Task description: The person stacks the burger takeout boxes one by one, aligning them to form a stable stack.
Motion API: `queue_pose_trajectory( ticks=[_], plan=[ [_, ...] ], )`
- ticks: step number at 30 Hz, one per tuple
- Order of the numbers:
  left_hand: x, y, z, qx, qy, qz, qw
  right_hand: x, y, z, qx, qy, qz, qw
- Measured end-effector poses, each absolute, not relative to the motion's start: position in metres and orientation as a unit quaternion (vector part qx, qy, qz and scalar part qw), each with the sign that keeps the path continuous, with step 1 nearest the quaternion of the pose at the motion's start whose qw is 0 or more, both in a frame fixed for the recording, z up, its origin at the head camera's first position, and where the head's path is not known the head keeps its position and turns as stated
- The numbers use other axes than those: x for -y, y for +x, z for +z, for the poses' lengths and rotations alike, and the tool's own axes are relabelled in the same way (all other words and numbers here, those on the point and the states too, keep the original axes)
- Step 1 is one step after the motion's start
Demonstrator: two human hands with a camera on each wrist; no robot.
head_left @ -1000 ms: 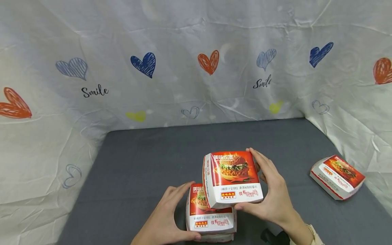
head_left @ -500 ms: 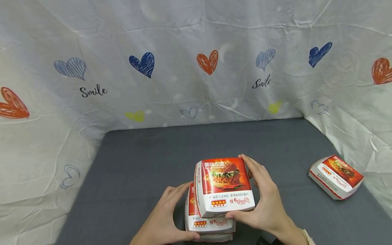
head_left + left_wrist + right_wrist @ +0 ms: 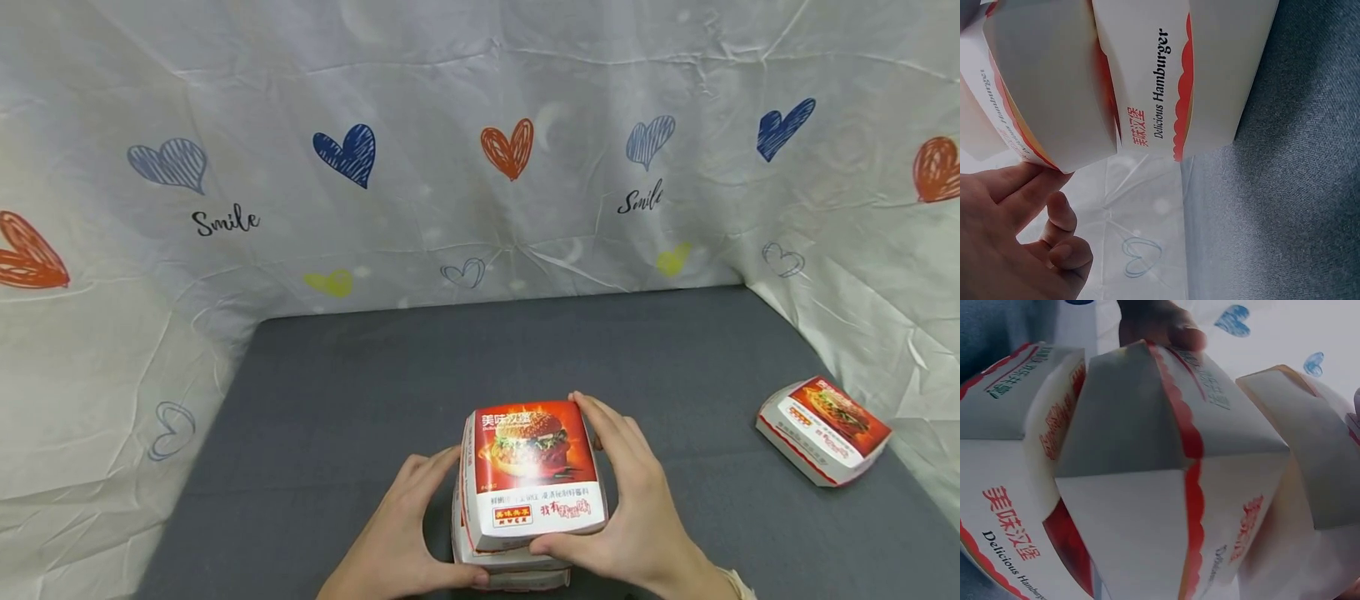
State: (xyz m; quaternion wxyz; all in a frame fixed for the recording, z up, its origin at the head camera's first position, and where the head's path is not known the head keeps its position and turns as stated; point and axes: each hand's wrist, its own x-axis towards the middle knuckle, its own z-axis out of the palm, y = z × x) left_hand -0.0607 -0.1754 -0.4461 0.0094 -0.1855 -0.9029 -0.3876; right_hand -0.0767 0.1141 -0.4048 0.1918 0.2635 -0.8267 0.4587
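In the head view, my right hand [image 3: 633, 504] holds a red and white hamburger box [image 3: 532, 467] by its right side, fingers behind and thumb at the front edge. This box overlaps two more boxes stacked under it. My left hand [image 3: 405, 529] grips the middle hamburger box [image 3: 1054, 81] from the left, its thumb at the near front corner. Below it, the bottom hamburger box [image 3: 1154, 62] sits on the dark cloth. The right wrist view shows the top box tilted against the middle one, with a gap opening toward one side.
A fourth-looking hamburger box [image 3: 825, 433] of the same print lies turned at an angle on the right of the dark grey tabletop [image 3: 337, 400]. A white curtain [image 3: 420, 200] with printed hearts hangs behind and along both sides.
My right hand has brought its box left and down, from partly over the stack to nearly square on top of it. The left hand has stayed on the middle box.
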Motion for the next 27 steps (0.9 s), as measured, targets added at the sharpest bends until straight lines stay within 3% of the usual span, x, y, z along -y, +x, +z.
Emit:
queue_pose_trajectory(
  ticks=[6,16,27],
  plan=[
    [0.1741,-0.0602,-0.4439,0.901,-0.167,-0.4,-0.015,-0.1099,-0.0719,-0.4079,0.833,0.268,0.439,0.201],
    [0.1739,-0.0601,-0.444,0.899,-0.179,-0.4,-0.007,-0.1045,-0.0692,-0.407,0.836,0.273,0.411,0.24],
    [0.1739,-0.0605,-0.4446,0.894,-0.179,-0.41,-0.017,-0.1067,-0.0692,-0.4051,0.843,0.268,0.401,0.239]
  ],
)
